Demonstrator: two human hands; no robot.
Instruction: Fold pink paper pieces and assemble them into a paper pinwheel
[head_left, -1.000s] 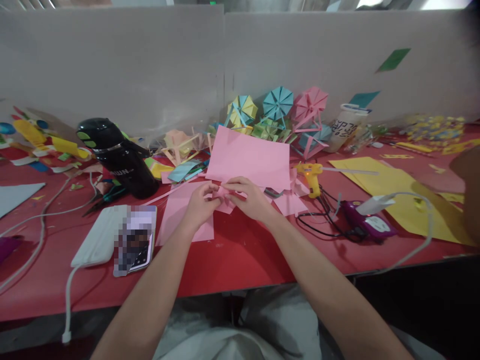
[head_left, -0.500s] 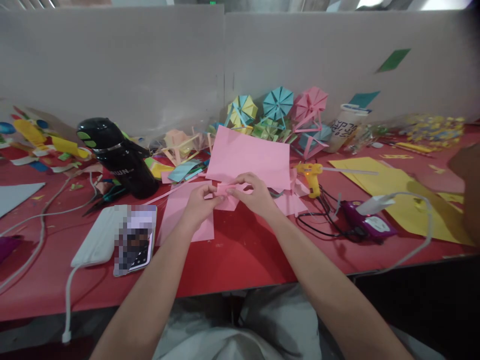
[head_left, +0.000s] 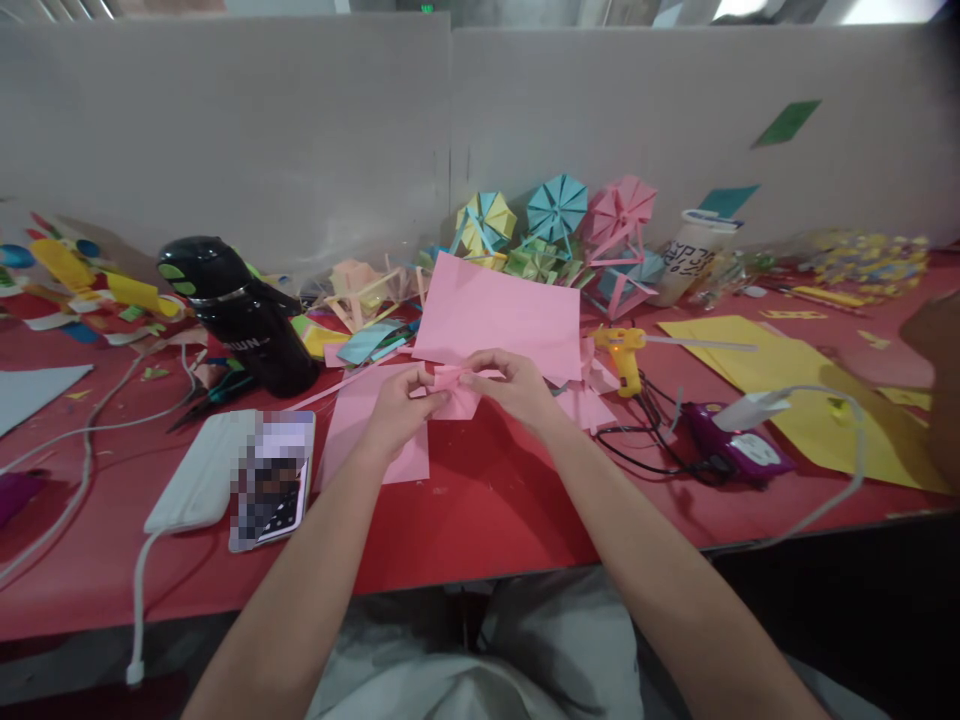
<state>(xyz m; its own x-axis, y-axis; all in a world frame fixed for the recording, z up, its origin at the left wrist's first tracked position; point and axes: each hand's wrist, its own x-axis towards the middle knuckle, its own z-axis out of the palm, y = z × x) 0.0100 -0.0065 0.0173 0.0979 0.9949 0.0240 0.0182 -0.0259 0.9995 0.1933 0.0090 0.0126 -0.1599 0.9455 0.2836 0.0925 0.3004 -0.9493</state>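
Head view: left hand (head_left: 403, 408) and right hand (head_left: 514, 393) pinch folded pink paper (head_left: 456, 400) between thumbs and fingertips, just in front of larger pink sheet (head_left: 502, 315). Likely light, thin, easily creased or torn; best held gently by side edges.

Both forearms (head_left: 316, 560) forward, fingers (head_left: 501, 359) bent inward

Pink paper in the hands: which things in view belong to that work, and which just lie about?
Belonging:
small pink paper, held by left hand and right hand
large pink sheet, glue gun, perhaps

Lying about, apparently:
black bottle
phone
yellow paper
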